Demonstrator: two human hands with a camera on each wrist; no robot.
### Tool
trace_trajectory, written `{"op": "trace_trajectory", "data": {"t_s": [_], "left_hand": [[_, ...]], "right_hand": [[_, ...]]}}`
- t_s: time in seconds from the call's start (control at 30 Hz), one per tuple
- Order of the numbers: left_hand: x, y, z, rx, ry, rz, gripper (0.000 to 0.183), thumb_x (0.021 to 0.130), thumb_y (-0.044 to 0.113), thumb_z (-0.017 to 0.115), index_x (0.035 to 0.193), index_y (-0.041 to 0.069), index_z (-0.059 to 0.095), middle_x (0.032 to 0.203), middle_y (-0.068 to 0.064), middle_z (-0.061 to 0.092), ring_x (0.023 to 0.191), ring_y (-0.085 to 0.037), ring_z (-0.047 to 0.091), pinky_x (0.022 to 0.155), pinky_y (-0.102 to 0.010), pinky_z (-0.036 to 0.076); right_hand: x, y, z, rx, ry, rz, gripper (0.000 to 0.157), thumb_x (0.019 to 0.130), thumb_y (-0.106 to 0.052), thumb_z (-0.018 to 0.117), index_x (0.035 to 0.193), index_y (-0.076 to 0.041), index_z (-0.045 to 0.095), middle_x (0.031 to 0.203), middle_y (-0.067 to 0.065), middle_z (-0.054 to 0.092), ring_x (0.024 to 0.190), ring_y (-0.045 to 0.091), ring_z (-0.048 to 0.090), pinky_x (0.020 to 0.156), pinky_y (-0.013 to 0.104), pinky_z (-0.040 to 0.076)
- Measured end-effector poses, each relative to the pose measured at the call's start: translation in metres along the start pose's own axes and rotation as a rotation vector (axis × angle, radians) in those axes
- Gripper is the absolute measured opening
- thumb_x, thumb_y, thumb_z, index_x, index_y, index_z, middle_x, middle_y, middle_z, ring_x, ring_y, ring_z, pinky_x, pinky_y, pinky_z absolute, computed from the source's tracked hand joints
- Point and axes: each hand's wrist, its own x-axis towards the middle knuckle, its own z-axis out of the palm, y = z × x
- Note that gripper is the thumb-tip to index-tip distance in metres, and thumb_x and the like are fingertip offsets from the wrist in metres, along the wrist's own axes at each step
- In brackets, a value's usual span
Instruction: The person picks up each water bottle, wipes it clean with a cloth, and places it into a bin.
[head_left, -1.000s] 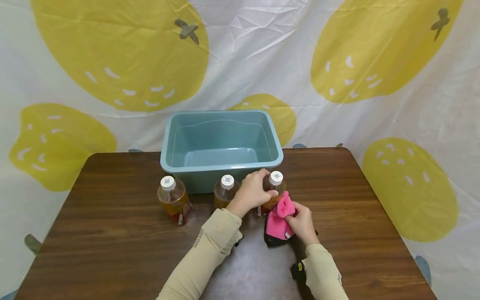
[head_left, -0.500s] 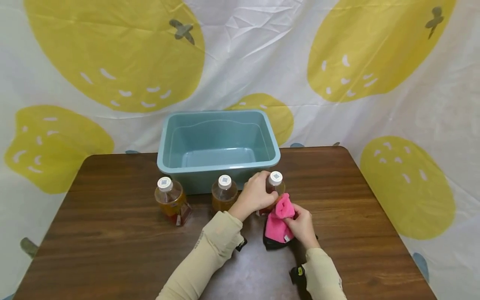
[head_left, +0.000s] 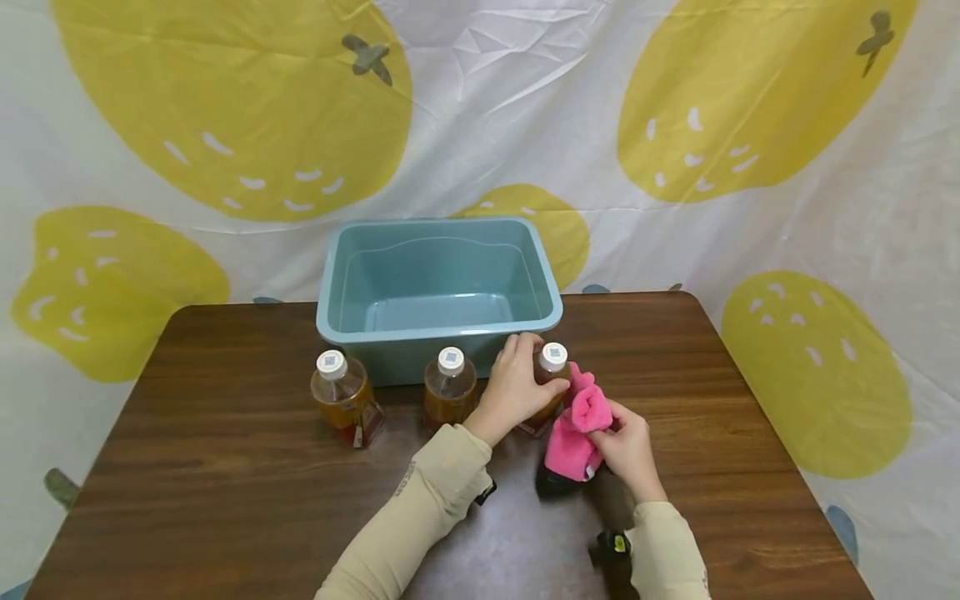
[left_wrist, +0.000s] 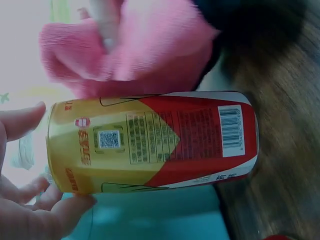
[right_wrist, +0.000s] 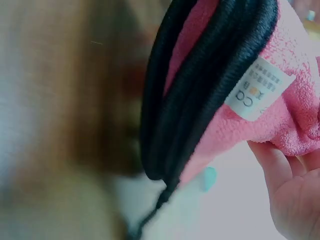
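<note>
My left hand grips the upper part of the rightmost bottle, a clear drink bottle with a white cap. Its yellow and red label carries a barcode and faces the left wrist camera. In my right hand a bunched pink towel is pinched, with black trim and a white tag. The towel lies against the right side of that bottle. Two similar bottles stand to the left, a middle bottle and a left bottle.
A blue-grey plastic tub stands behind the bottles, with nothing visible inside. All of it rests on a dark wooden table. A white curtain with yellow fruit prints hangs behind the table.
My right hand and the pink towel have shifted slightly right and up along the bottle's side. The left hand keeps its hold, and the bottle stays nearly in place.
</note>
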Motion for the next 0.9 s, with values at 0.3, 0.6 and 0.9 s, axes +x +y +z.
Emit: {"op": "trace_trajectory", "data": {"t_s": [0.3,0.6,0.9], "left_hand": [[-0.003,-0.002,-0.007,-0.01,-0.053,0.022,0.046,0.076,0.024,0.072,0.114,0.004,0.055,0.109,-0.01,0.052,0.099,-0.024,0.053,0.087,-0.035,0.044],[-0.003,-0.005,-0.011,0.003,-0.072,0.07,0.041,0.078,0.016,0.065,0.117,0.007,0.055,0.108,-0.008,0.056,0.093,-0.02,0.056,0.08,-0.033,0.047],[-0.004,-0.007,-0.013,-0.058,-0.111,0.061,0.041,0.079,0.014,0.063,0.118,0.003,0.055,0.115,-0.01,0.055,0.103,-0.023,0.054,0.089,-0.035,0.045]], "right_hand": [[0.027,-0.001,-0.018,0.011,-0.006,-0.081,0.027,0.071,0.009,0.069,0.097,0.009,0.064,0.09,0.02,0.064,0.072,-0.004,0.055,0.064,0.014,0.048],[0.045,-0.023,-0.012,-0.002,-0.074,-0.163,0.029,0.072,0.007,0.069,0.1,0.008,0.063,0.093,0.023,0.064,0.076,-0.004,0.057,0.066,0.015,0.049],[0.048,-0.028,-0.009,-0.034,-0.116,-0.106,0.028,0.073,0.004,0.069,0.101,0.005,0.064,0.094,0.02,0.065,0.075,0.002,0.057,0.069,0.026,0.052]]}}
